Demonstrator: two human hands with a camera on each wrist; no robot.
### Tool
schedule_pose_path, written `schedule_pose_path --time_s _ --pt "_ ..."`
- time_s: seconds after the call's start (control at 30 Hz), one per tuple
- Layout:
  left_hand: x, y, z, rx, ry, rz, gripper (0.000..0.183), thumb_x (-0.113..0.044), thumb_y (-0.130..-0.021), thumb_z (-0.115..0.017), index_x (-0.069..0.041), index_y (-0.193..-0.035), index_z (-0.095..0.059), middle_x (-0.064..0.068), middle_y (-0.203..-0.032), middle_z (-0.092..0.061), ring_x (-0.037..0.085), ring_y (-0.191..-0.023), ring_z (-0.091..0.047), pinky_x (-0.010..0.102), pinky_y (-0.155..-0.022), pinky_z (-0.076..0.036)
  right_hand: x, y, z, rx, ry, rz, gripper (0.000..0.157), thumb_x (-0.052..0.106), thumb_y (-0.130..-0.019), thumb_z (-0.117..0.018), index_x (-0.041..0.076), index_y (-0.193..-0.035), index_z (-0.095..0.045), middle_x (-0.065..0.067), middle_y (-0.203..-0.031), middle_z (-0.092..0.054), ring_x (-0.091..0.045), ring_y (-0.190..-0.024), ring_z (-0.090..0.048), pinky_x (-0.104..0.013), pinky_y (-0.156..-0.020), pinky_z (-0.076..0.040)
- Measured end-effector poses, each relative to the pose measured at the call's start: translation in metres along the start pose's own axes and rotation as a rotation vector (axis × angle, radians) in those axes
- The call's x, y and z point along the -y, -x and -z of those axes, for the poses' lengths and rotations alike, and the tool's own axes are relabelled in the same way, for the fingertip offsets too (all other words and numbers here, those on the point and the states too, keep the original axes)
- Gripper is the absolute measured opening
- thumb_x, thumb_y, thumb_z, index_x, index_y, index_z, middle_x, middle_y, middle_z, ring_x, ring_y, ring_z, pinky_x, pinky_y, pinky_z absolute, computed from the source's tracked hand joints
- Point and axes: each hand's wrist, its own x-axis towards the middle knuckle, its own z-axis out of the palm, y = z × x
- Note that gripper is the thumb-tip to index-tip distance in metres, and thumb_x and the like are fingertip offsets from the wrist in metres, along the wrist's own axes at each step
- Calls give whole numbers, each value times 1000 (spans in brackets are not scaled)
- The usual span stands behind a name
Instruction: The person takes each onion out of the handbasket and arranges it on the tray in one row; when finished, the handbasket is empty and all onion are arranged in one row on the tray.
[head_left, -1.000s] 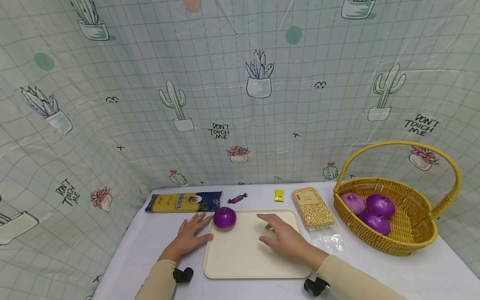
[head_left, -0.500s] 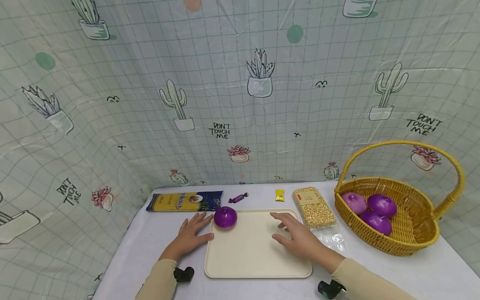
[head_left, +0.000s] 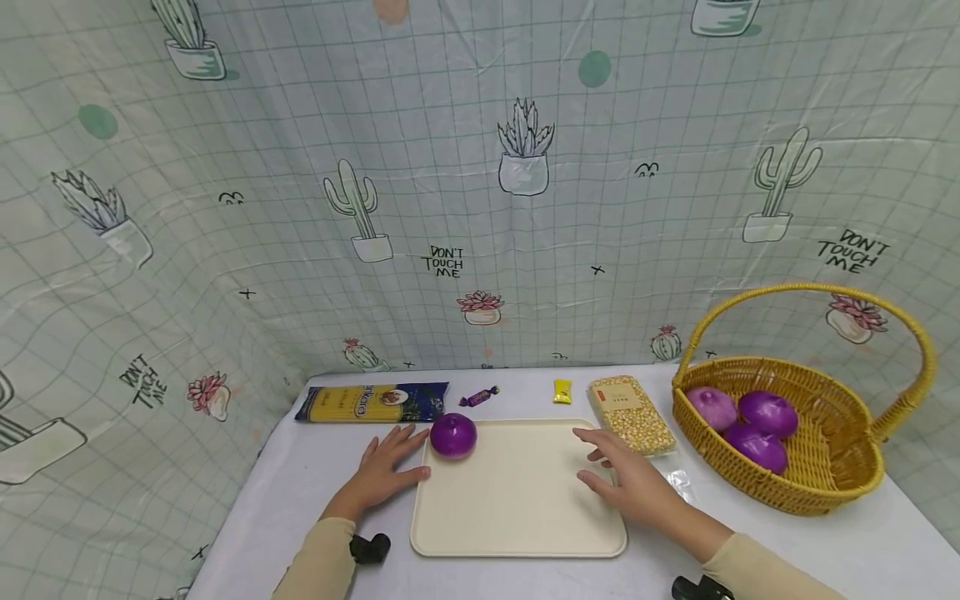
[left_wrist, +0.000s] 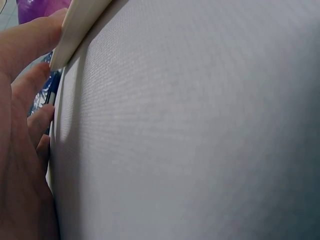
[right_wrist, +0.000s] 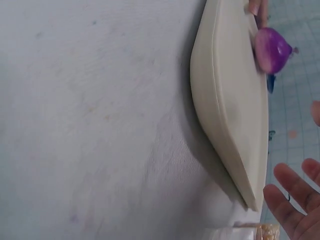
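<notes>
Bare left hand (head_left: 381,472): fingers extended, thumb touching the left rim of the cream, rectangular, shallow tray (head_left: 517,508). Bare right hand (head_left: 630,482): fingers loosely bent, thumb apart, positioned over the tray's right edge. Beige-sleeved forearms (head_left: 318,557) angle inward.

My sleeves (head_left: 318,554) are plain beige. My tray (head_left: 517,508) is solid cream, and the bench (head_left: 300,467) is white. I see a glossy purple onion (head_left: 453,436), a yellow and navy packet (head_left: 373,402), a purple candy (head_left: 480,396), a bright yellow sachet (head_left: 562,391), a bag of golden kernels (head_left: 636,425), a mustard woven basket (head_left: 795,497), and a pale backdrop (head_left: 442,208) with green gridlines and cactus drawings.
</notes>
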Motion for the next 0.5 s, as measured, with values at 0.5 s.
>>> schedule_pose_path --time_s 0.5 --pt "2 -1 -1 0 8 8 71 -47 -94 -68 -17 -154 -47 18 -163 -32 44 -153 -16 64 -122 1 -14 11 28 -55 57 -13 58 18 -95 -74 14 -149 -50 -9 -130 -61 -22 -101 -69 -41 -88 -60"
